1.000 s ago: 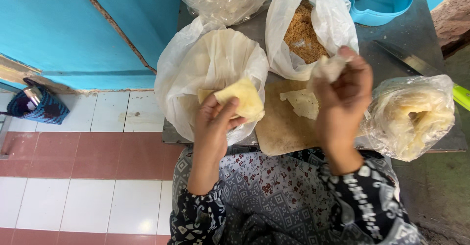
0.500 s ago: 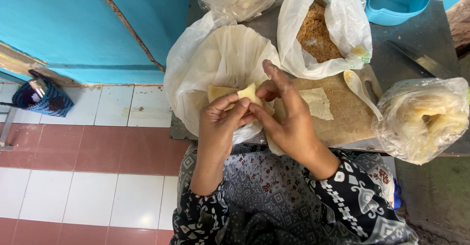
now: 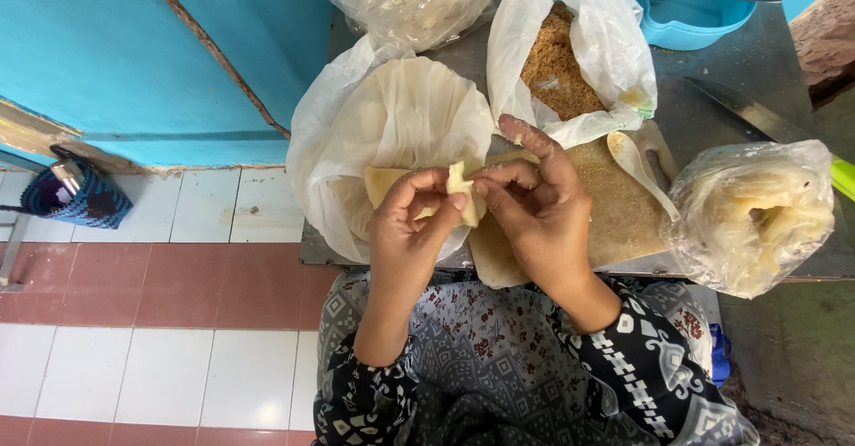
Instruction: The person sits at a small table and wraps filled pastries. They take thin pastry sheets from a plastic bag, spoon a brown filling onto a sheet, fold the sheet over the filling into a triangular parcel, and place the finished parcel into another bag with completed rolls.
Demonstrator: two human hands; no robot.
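Both my hands meet over the table's front edge on a small piece of pale yellow dough wrapper (image 3: 460, 189). My left hand (image 3: 411, 232) pinches its left side with thumb and fingers. My right hand (image 3: 534, 205), dusted with crumbs, pinches the right side with curled fingers. Behind the hands lies an open white plastic bag (image 3: 401, 125) lined with thin paper. A wooden cutting board (image 3: 614, 205) lies under my right hand, with a white spoon (image 3: 637, 165) resting on it.
A bag of brown crumbs (image 3: 557, 58) stands behind the board. A clear bag of pale wrappers (image 3: 757, 214) sits at the right edge, a knife (image 3: 748, 112) beyond it. A blue bowl with a spoon (image 3: 704, 0) is at the back. A blue wall and tiled floor lie left.
My right hand came down from the crumb bag, left the spoon on the board, and joined my left hand on the dough piece, which is now folded smaller.
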